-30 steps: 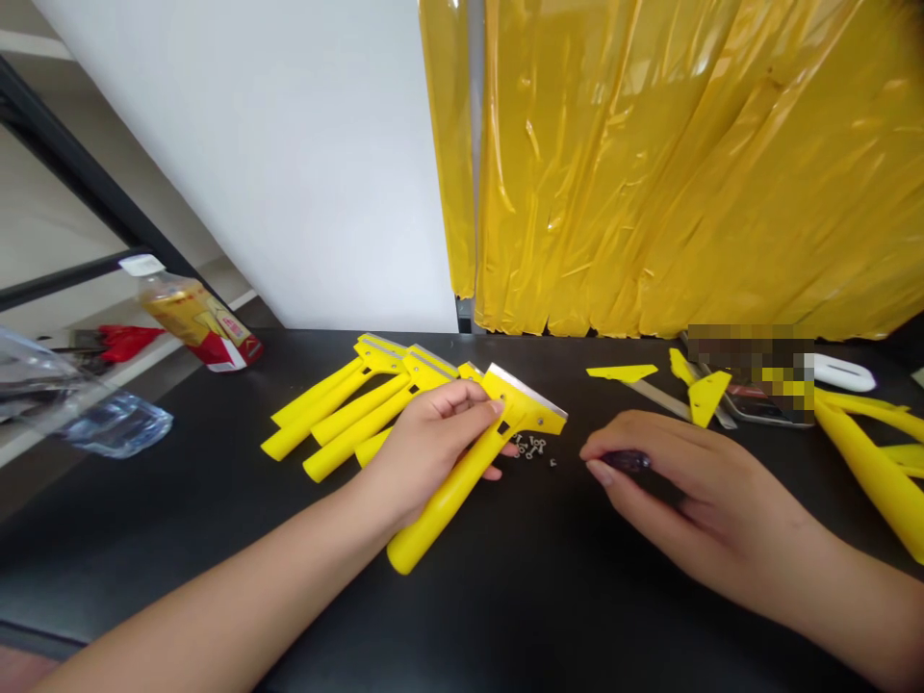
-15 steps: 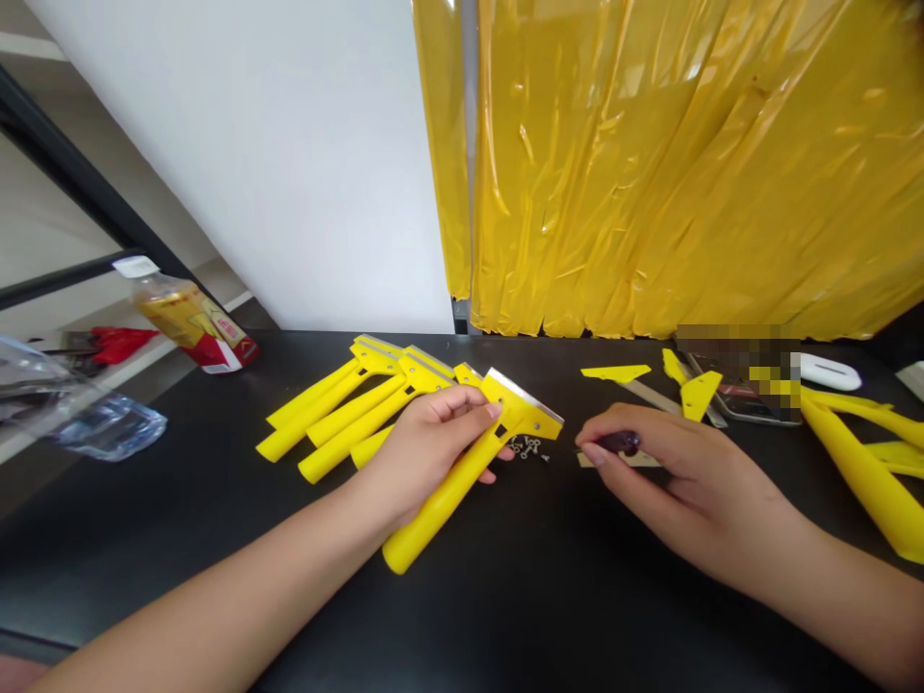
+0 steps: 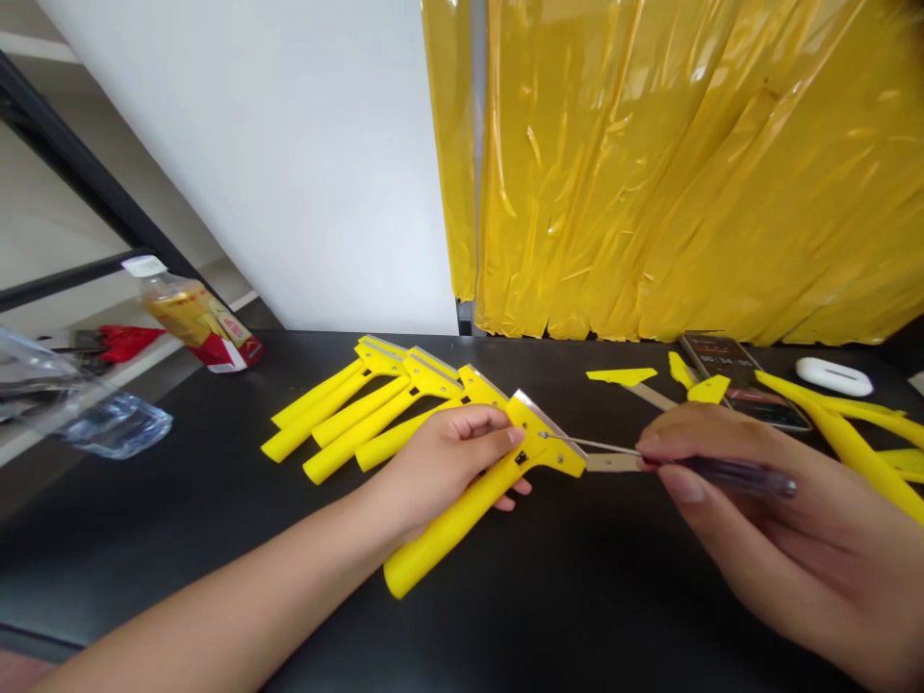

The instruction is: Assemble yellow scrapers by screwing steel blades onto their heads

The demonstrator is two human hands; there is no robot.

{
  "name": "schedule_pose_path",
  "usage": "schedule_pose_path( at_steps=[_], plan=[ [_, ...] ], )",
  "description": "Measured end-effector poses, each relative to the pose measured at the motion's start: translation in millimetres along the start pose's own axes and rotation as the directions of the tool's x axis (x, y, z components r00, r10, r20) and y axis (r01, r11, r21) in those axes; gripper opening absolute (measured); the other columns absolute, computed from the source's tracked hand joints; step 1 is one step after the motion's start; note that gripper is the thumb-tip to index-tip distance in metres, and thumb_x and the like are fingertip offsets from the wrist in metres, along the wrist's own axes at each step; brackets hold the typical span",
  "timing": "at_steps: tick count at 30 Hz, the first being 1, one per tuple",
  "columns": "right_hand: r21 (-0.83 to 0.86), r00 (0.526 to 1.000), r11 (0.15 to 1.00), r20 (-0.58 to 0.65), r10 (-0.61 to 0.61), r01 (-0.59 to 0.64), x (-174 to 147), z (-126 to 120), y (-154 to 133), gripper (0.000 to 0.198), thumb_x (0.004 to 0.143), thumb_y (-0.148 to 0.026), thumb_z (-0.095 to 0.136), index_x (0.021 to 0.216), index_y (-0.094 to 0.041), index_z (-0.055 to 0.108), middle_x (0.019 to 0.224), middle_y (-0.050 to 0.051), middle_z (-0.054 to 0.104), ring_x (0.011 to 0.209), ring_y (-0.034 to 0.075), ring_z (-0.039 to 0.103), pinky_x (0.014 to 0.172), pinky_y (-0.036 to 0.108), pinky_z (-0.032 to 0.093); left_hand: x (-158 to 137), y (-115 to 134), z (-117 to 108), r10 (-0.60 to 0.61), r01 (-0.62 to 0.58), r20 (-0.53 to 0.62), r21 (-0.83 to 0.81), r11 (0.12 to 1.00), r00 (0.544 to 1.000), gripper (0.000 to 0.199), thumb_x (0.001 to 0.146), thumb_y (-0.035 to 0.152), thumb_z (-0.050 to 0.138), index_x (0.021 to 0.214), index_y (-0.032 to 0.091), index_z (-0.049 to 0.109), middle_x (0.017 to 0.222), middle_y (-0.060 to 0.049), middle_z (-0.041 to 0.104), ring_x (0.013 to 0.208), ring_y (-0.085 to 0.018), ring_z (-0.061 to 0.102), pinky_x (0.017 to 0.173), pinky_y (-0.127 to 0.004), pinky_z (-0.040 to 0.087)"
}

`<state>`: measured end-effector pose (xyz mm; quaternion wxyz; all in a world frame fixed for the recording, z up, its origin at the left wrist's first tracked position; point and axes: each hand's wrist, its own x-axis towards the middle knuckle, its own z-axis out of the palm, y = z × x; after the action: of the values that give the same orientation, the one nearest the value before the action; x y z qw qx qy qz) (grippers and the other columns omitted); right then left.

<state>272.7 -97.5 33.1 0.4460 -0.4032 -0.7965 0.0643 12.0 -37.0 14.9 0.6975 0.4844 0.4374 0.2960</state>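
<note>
My left hand [image 3: 462, 457] is closed around the neck of a yellow scraper [image 3: 451, 534], its wide head and metal blade edge pointing up and to the right. My right hand [image 3: 780, 549] grips a screwdriver [image 3: 736, 472] with a dark translucent handle. The screwdriver's thin shaft reaches left, and its tip is at the face of the scraper head; a small screw seems to be at the tip, too small to be certain. Behind the scraper head lies a flat metal strip [image 3: 610, 463], partly covered. Left of my hand, several similar yellow scrapers [image 3: 361, 423] lie side by side.
Yellow plates [image 3: 621, 375] and a phone [image 3: 765, 409] lie at the back right, near a white case [image 3: 834, 376] and yellow handles [image 3: 859, 452]. A drink bottle [image 3: 198, 318] and a clear plastic container [image 3: 119, 423] are at left. Yellow film [image 3: 650, 192] hangs behind the black table [image 3: 505, 616].
My right hand has turned and brought the screwdriver's shaft leftward to the scraper head. The held scraper has shifted slightly right and down, and the loose screws behind it are now hidden.
</note>
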Motion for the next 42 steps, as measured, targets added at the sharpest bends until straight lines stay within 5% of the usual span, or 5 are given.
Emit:
schedule_pose_path(
  at_steps=[21,26,34,42],
  plan=[
    [-0.042,0.98,0.985,0.12,-0.159,0.165,13.7,2.1,-5.1,0.023,0.098,-0.011,0.063,0.115,-0.026,0.066,0.091,0.003,0.081,0.074,0.019,0.078,0.066,0.032,0.063,-3.9,-3.9,6.3,-0.01,0.01,0.003,0.086,0.996,1.0,0.029,0.095,0.045,0.078,0.09,0.018,0.067,0.085,-0.005,0.075,0.083,-0.023,0.081,0.064,-0.027,0.064],
    [-0.078,0.971,0.979,0.16,-0.176,0.19,6.9,-0.9,-7.6,0.022,0.098,-0.01,0.063,0.113,-0.027,0.064,0.098,0.005,0.083,0.084,0.022,0.081,0.077,0.037,0.066,-8.1,1.0,8.1,0.104,-0.091,-0.066,0.187,0.978,0.992,0.026,0.096,0.041,0.075,0.086,0.019,0.066,0.081,-0.003,0.072,0.079,-0.02,0.078,0.064,-0.026,0.063],
    [-0.16,0.999,0.986,0.004,-0.045,0.045,-6.3,11.9,-2.7,0.008,0.105,-0.023,0.063,0.112,-0.027,0.062,0.104,0.008,0.082,0.091,0.024,0.083,0.081,0.036,0.068,-10.6,6.1,6.3,0.276,-0.224,-0.164,0.278,0.934,0.947,0.021,0.096,0.042,0.075,0.09,0.022,0.072,0.089,-0.003,0.077,0.082,-0.023,0.078,0.069,-0.03,0.063],
    [-0.353,0.995,0.933,0.089,-0.044,0.073,-0.8,15.3,1.5,0.007,0.111,-0.031,0.056,0.11,-0.025,0.059,0.089,0.006,0.078,0.072,0.025,0.079,0.06,0.036,0.058,-13.6,9.1,-0.2,0.422,-0.301,-0.152,0.494,0.816,0.894,0.023,0.102,0.043,0.069,0.089,0.023,0.07,0.079,-0.001,0.072,0.072,-0.019,0.07,0.067,-0.029,0.056]
  ],
)
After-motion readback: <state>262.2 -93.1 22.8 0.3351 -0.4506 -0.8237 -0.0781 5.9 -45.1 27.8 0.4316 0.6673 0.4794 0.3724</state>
